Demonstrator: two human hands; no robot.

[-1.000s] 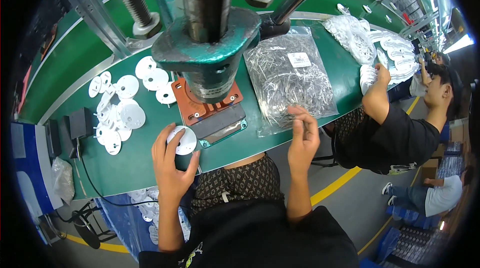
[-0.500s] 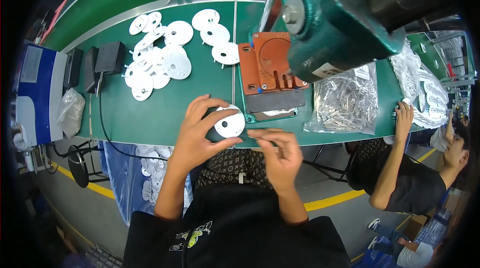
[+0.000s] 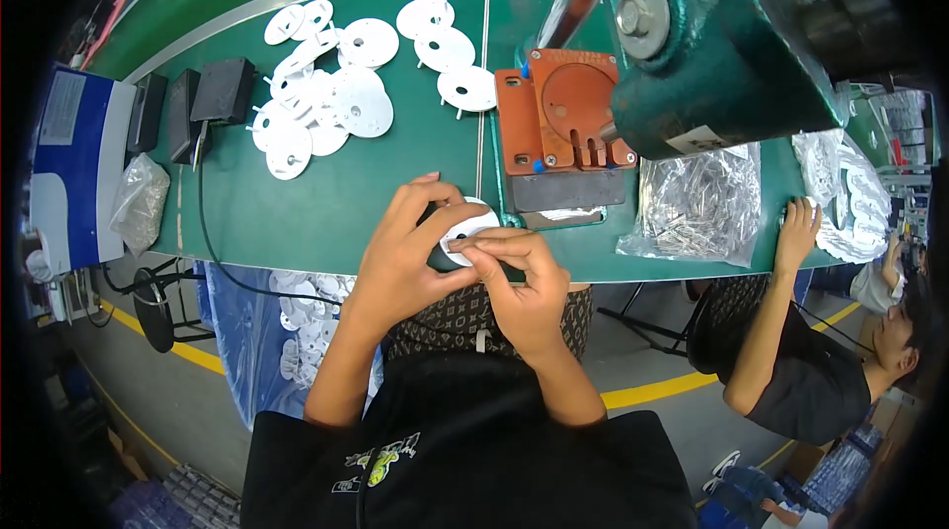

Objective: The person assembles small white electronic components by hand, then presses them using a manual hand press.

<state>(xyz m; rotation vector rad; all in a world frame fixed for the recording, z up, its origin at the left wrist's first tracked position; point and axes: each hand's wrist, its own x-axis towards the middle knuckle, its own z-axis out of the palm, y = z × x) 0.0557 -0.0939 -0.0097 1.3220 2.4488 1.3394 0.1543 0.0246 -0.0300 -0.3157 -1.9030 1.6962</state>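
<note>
A round white disc (image 3: 476,220) with a dark hole is held between the thumb and fingers of my left hand (image 3: 400,254), at the bench's near edge. My right hand (image 3: 526,284) has its thumb and fingers pinched together over the disc's face, by the hole. What is in that pinch is too small and covered to make out. Beyond my hands stands an orange fixture (image 3: 575,104) on a dark block, beside a green press head (image 3: 727,84). To its right lies a clear bag of thin metal pins (image 3: 700,205).
A heap of white discs (image 3: 363,106), some with pins sticking out, lies at the back left. Black boxes (image 3: 223,86) with a cable and a bag of small pale pieces (image 3: 141,201) sit farther left. Below the bench, a blue-lined container (image 3: 242,346) holds discs. A co-worker's hand (image 3: 797,232) is at right.
My right hand has moved left and up, bringing its pinched fingers onto the disc. My left hand keeps hold of the disc. The whole view has shifted slightly.
</note>
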